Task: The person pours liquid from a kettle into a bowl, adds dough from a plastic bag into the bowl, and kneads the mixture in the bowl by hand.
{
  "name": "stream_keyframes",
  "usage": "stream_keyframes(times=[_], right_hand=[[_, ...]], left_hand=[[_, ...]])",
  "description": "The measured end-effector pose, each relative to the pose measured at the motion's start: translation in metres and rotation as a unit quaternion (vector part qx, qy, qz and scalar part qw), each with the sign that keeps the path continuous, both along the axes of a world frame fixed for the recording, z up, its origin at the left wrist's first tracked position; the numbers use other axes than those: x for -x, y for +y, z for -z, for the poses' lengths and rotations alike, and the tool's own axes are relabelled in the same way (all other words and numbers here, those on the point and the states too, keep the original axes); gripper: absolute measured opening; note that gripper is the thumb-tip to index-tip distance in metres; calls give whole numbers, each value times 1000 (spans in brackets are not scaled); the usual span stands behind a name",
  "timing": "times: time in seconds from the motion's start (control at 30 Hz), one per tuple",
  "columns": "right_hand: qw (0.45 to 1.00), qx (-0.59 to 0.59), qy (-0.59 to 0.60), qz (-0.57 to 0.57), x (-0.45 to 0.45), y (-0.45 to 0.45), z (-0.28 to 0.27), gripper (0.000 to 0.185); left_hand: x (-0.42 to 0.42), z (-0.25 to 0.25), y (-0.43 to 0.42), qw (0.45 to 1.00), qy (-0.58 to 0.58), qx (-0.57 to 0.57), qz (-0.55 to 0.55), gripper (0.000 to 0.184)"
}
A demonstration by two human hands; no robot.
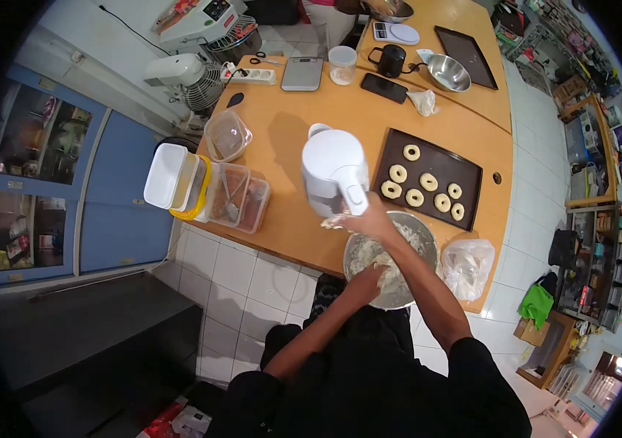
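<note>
While your right hand (371,221) grips the white pitcher (331,155) by its handle, some fingers dough-smeared, your left hand (368,283) works inside the bowl (434,252); whether it closes on anything cannot be told.

Floury mixture (362,253): in the bowl, at your table's near edge.
Pitcher: upright, just beyond the bowl, leftward.
Baking tray (469,175): beyond the bowl, rightward, eight dough rings (428,182).
Step, as judged: mixing by hand, liquid at the ready.
Next move probably calls for: a steady right wrist, pouring gradually while your left hand blends.
</note>
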State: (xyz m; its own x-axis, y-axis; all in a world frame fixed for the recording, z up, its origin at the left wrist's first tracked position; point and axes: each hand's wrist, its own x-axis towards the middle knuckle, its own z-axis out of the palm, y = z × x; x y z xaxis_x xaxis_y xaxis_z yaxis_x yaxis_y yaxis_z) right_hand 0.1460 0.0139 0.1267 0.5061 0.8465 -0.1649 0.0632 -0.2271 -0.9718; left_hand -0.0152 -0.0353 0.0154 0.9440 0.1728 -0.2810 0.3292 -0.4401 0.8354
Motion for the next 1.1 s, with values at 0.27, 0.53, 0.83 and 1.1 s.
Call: stream_keyframes(times=[0.27,0.53,0.83,1.1], right_hand=[[991,-7,123,-45,10,55,51,57],[996,-52,71,-30,21,62,98,63],[997,-34,25,-71,12,51,127,61],[991,-54,-94,-77,-5,-4,105,65]], left_hand=[[-6,23,-3,999,5,47,-21,54],[-11,10,3,999,33,30,-17,54],[-4,35,4,1000,12,-15,17,51],[-11,33,18,992,87,-76,42,59]])
